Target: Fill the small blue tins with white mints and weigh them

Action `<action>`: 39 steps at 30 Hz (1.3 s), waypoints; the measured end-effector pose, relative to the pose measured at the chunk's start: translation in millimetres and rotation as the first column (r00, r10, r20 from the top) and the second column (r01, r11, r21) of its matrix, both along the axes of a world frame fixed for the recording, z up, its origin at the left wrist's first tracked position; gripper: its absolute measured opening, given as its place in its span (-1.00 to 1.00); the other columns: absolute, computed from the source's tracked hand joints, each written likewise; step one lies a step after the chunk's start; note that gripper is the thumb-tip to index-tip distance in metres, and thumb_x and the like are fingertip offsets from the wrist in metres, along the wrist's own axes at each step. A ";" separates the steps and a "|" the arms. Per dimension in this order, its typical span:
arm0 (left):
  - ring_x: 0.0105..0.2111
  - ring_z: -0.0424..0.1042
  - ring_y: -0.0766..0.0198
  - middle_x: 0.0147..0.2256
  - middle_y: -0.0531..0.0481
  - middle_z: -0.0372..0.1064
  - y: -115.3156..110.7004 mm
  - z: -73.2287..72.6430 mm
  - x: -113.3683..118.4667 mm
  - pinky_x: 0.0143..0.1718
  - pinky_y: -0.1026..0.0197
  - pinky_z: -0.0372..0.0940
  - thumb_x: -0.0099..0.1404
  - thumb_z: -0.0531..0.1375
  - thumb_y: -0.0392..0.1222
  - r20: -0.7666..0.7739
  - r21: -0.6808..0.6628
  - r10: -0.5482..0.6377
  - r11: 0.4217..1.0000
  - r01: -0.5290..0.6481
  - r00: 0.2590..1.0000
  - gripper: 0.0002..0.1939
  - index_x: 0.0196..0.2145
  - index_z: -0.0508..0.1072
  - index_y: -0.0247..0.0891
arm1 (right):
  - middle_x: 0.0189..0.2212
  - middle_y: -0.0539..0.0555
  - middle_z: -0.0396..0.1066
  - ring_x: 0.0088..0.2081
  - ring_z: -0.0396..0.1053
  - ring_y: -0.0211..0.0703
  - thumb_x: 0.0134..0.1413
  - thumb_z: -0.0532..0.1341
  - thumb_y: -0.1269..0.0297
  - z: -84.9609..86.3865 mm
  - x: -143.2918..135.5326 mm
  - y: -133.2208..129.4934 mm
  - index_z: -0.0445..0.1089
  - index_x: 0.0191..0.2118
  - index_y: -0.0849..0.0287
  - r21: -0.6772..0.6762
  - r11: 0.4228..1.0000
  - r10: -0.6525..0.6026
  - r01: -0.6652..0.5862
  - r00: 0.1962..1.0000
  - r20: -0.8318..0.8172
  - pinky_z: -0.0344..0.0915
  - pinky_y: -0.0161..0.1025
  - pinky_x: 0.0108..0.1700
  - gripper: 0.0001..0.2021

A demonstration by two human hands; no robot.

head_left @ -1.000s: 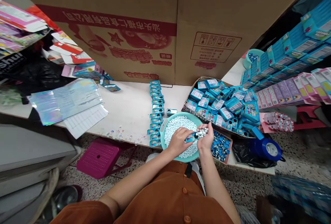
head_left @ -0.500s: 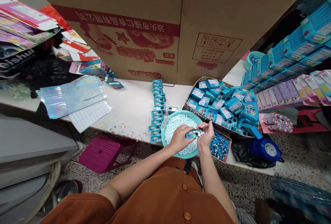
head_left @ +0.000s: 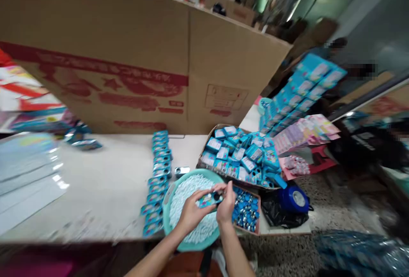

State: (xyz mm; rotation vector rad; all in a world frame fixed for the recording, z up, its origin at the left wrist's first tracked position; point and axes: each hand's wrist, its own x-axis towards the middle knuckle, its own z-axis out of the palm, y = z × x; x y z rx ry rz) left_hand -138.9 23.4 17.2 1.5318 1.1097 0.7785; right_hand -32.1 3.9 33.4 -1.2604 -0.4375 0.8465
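My left hand is closed around a small blue printed box with a dark round hole in its top. It holds the box tilted over a turquoise basin full of white candy pellets. My right hand is curled against the box's right end, its thumb up and its palm mostly hidden. A few white pellets show by its fingers, near the hole. Left of the basin stands a column of similar blue boxes. One more box lies just behind the rim.
A carton heaped with blue boxes stands behind right. Beside my right hand is a tray of blue and silver pieces. A big cardboard panel rises behind. A blue tape roll lies right; people are blurred at back right.
The view has swung up and to the right, showing the room behind the cardboard. The box now tilts with its hole in sight, and fewer pellets show in my right hand.
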 end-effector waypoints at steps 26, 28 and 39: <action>-0.16 0.44 0.15 -0.20 -0.06 0.47 -10.2 18.6 -4.6 -0.07 0.07 0.33 0.06 0.28 -0.20 -0.161 0.229 0.000 0.973 0.037 0.987 -0.69 -0.18 0.49 -0.20 | 0.04 0.11 0.31 0.10 0.20 -0.08 0.19 -0.01 0.06 -13.4 1.4 -39.8 0.38 0.01 0.06 -0.063 0.963 0.260 -0.263 0.833 0.489 0.03 -0.02 0.18 -0.61; -0.16 0.42 0.14 -0.20 -0.06 0.46 -12.3 15.2 -8.5 -0.07 0.07 0.32 0.02 0.33 -0.17 -0.175 0.214 -0.021 0.975 0.059 0.984 -0.66 -0.19 0.48 -0.20 | 0.05 0.11 0.31 0.08 0.23 -0.09 0.20 -0.09 -0.01 -24.6 3.0 -42.8 0.30 0.08 0.05 -0.022 0.971 0.232 -0.239 0.913 0.336 0.06 0.00 0.16 -0.54; -0.09 0.38 0.17 -0.13 -0.04 0.42 -25.0 -20.1 -48.6 -0.05 0.11 0.29 0.11 0.29 -0.13 -0.264 0.187 0.118 0.980 -0.070 0.957 -0.65 -0.11 0.40 -0.16 | 0.02 0.26 0.31 0.09 0.18 0.07 0.11 -0.05 -0.09 -175.3 53.9 -32.1 0.33 0.03 0.23 -0.630 0.758 0.609 -0.169 0.529 0.591 0.03 0.04 0.14 -0.43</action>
